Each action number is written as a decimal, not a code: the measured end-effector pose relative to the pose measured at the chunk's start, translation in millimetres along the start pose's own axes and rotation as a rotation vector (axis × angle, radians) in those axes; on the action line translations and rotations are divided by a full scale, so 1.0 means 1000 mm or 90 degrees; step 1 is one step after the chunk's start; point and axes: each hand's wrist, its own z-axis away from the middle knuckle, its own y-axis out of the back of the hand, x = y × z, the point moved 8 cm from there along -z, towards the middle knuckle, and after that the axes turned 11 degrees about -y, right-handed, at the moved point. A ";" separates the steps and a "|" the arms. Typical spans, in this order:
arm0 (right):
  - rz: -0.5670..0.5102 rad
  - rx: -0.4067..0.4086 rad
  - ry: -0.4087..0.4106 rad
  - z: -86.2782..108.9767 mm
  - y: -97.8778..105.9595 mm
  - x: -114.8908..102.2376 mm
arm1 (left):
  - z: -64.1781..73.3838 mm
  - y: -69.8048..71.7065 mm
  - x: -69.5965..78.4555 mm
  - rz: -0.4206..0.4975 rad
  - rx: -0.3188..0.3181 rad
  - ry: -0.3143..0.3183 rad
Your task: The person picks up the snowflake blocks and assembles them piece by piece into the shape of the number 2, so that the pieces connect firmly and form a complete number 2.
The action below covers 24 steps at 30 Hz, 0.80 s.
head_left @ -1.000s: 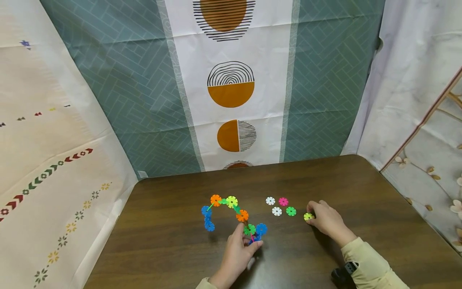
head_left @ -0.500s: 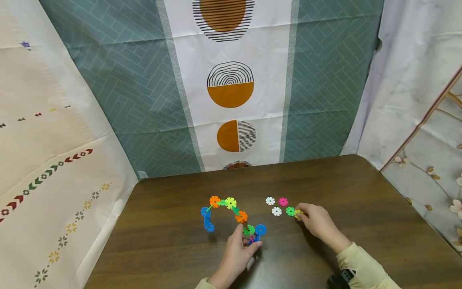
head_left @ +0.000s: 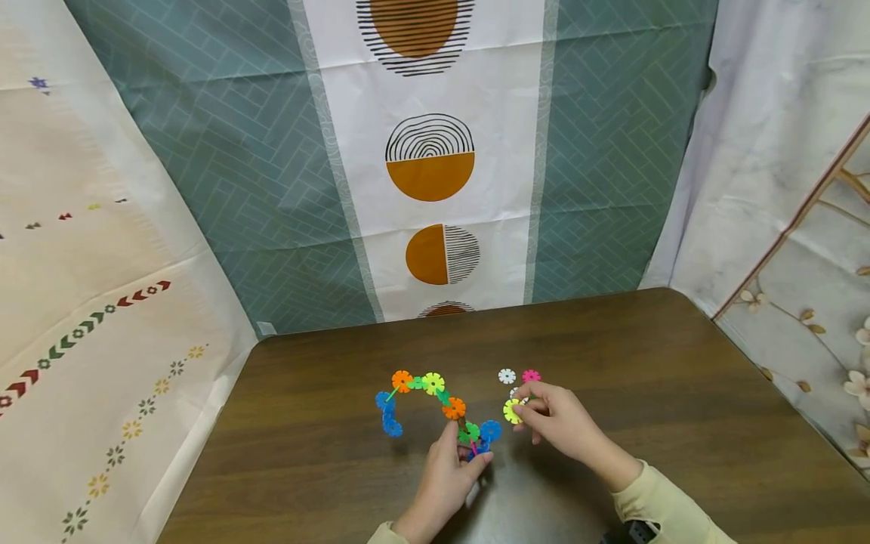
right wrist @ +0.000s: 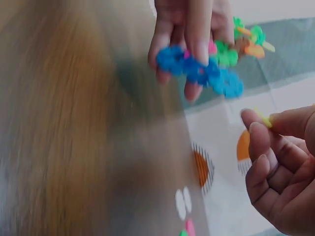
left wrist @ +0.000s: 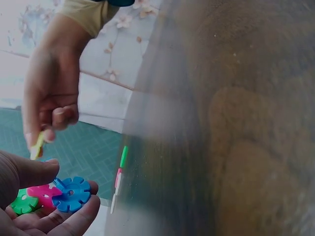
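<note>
My left hand [head_left: 442,480] grips the near right end of an arched chain of slotted plastic flower discs [head_left: 454,409], joined edge to edge in blue, orange, green, yellow, brown and pink. In the left wrist view its thumb and fingers hold the pink disc [left wrist: 43,194] and blue disc [left wrist: 71,194]. My right hand [head_left: 564,423] pinches a single yellow disc [head_left: 512,411] between thumb and forefinger. That disc is just right of the chain's blue end disc [head_left: 491,431], with a gap between them in the right wrist view.
Behind the right hand lie loose discs on the brown table [head_left: 326,453]: a white disc [head_left: 506,375], a pink disc [head_left: 532,375] and a partly covered second white one. A loose green disc [left wrist: 124,156] shows in the left wrist view. A patterned curtain [head_left: 435,227] hangs behind the table.
My right hand has brought the yellow disc leftward from the table's right side, past the loose discs, close to the chain. The left hand and chain have stayed nearly still.
</note>
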 end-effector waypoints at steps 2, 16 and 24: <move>-0.016 -0.008 0.002 0.000 -0.005 -0.007 | 0.000 0.000 0.002 -0.006 0.000 -0.002; 0.078 0.044 -0.002 0.001 -0.019 -0.018 | 0.002 0.000 0.007 -0.097 0.000 -0.025; 0.075 0.029 0.035 0.004 -0.028 -0.020 | 0.002 0.002 0.005 -0.099 0.017 -0.028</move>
